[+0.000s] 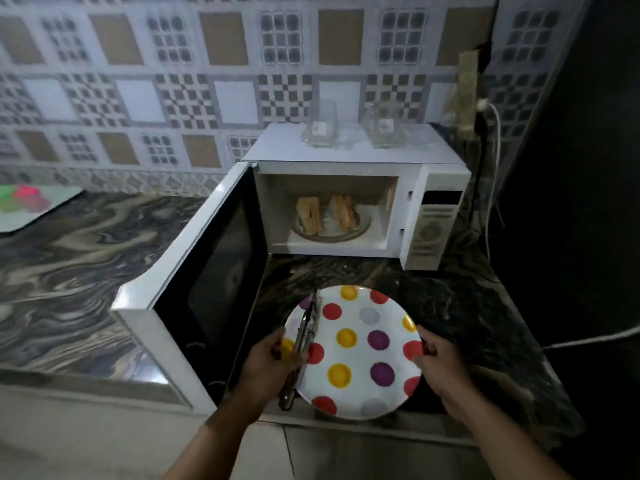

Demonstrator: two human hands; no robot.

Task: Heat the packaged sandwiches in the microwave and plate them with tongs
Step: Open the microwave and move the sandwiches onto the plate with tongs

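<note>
plate (360, 355): white, red/yellow/purple/grey dots | microwave (346, 147): white | counter (86, 258): grey marbled

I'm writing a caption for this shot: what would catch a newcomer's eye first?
The polka-dot plate near the counter's front edge, gripped at its rim by the right hand while the left hand holds tongs over it. Behind it, the white microwave stands open with two sandwiches inside.

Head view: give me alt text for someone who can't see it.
A person's hands hold a polka-dot plate before an open microwave with two sandwiches on its turntable. The left hand also grips tongs lying across the plate's left edge; the right hand grips the right rim. Two empty clear packages sit on the microwave.
</note>
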